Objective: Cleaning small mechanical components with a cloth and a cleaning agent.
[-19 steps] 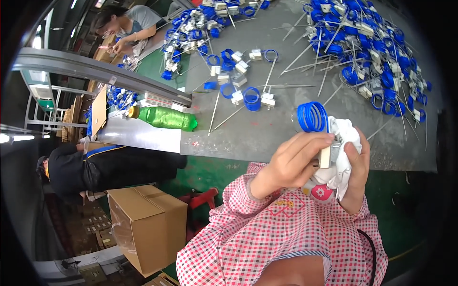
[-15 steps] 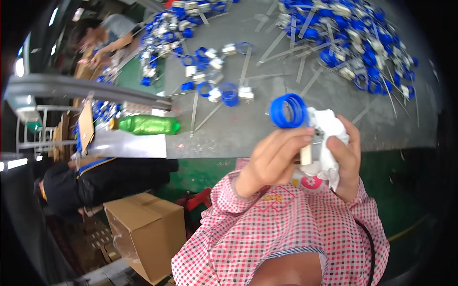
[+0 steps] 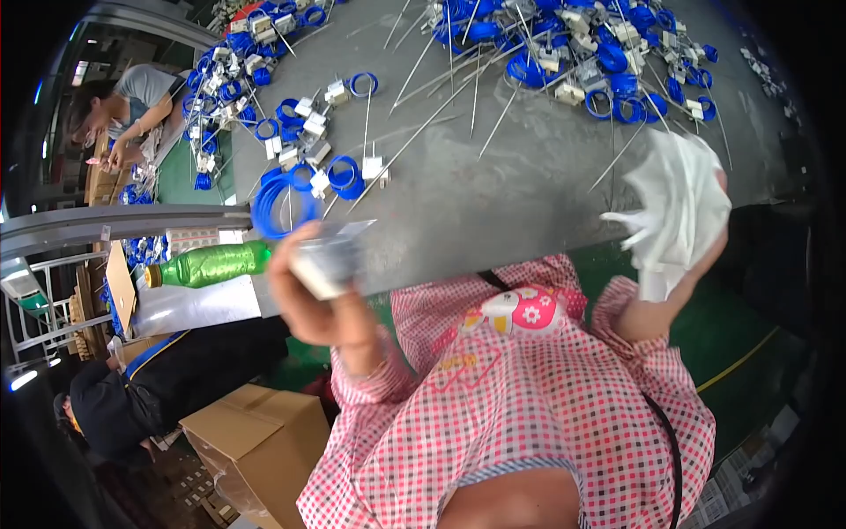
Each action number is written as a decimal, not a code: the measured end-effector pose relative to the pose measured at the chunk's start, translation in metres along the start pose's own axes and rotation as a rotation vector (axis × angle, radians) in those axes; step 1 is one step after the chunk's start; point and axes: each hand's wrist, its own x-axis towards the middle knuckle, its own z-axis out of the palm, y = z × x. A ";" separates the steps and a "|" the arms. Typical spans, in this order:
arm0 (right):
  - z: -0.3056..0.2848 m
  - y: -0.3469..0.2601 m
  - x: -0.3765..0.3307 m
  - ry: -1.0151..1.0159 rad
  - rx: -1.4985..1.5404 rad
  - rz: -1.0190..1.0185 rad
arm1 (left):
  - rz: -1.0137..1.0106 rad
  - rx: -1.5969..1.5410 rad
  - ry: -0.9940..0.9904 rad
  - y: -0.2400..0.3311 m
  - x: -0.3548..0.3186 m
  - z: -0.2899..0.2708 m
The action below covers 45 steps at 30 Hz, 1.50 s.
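My left hand (image 3: 310, 304), somewhat blurred, is closed around a small white-and-clear boxy part (image 3: 328, 263). A blue coil (image 3: 284, 204) stands out beyond its fingers, seemingly joined to that part. This hand is over the table's near edge at left, close to a small group of similar blue-coil parts (image 3: 304, 132). Off to the right, my right hand (image 3: 701, 260) grips a crumpled white cloth (image 3: 677, 198), which hides most of the fingers. The cloth hangs loosely, well apart from the part.
Large heaps of blue-coil parts (image 3: 608, 57) with thin rods lie across the far side of the grey table (image 3: 458, 203). A green bottle (image 3: 216, 264) lies by a metal rail (image 3: 123, 225) on the left. Below stands a cardboard box (image 3: 256, 432). Two people (image 3: 145, 97) are at the left.
My hands, together before, are now wide apart. The left one has carried the blue-coil part leftward; the right one has moved right and up with the cloth. The view has shifted as well.
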 end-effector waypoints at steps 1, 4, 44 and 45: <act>-0.009 -0.009 0.005 -0.148 0.096 0.110 | -0.081 -0.101 0.033 0.001 0.004 -0.004; 0.002 0.003 0.003 0.125 0.039 0.148 | -0.299 -0.441 0.064 0.021 0.017 0.010; 0.065 0.075 -0.014 -0.698 -0.707 -0.258 | -0.116 -0.050 -0.462 0.025 0.014 0.030; 0.058 0.077 -0.002 -0.508 -0.667 -0.320 | -0.100 -0.039 -0.261 0.020 0.012 0.026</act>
